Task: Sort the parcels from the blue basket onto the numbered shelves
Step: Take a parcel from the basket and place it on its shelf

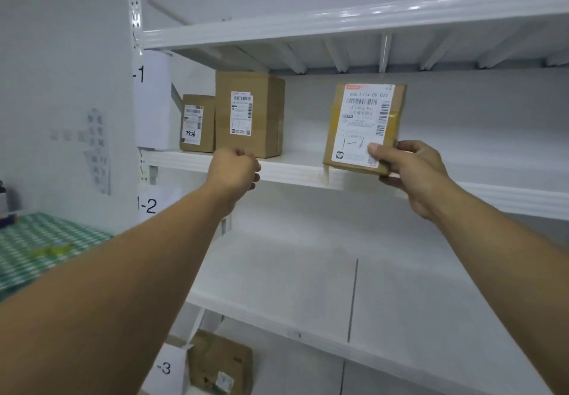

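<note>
The head view shows a white rack with three shelves you can see. The right hand [412, 176] holds the parcel [365, 128] by its lower right corner. Its grip is closed on the box, with the thumb on the white label and the fingers behind. The parcel stands upright with the label facing out. Its bottom edge is at the front lip of the top shelf [292, 170], well to the right of the other boxes. I cannot tell if it sits on the shelf yet. The left hand [235, 172] is just in front of that lip. Its grip is curled up, and I see nothing in it. To do this step well, I think the right hand should push the parcel back until its whole bottom is on the shelf. It should keep the parcel straight, then let go slowly so it does not tip off the edge. The label should stay in front so it can be read. The top shelf, by the paper tag [147, 98] ending in 1, holds a small box [197, 123] touching a tall box [249, 114]. The shelf by the 1-2 tag [151, 205] shows no parcel here. The bottom shelf holds one brown parcel [220, 362]. The blue basket is not in view.
</note>
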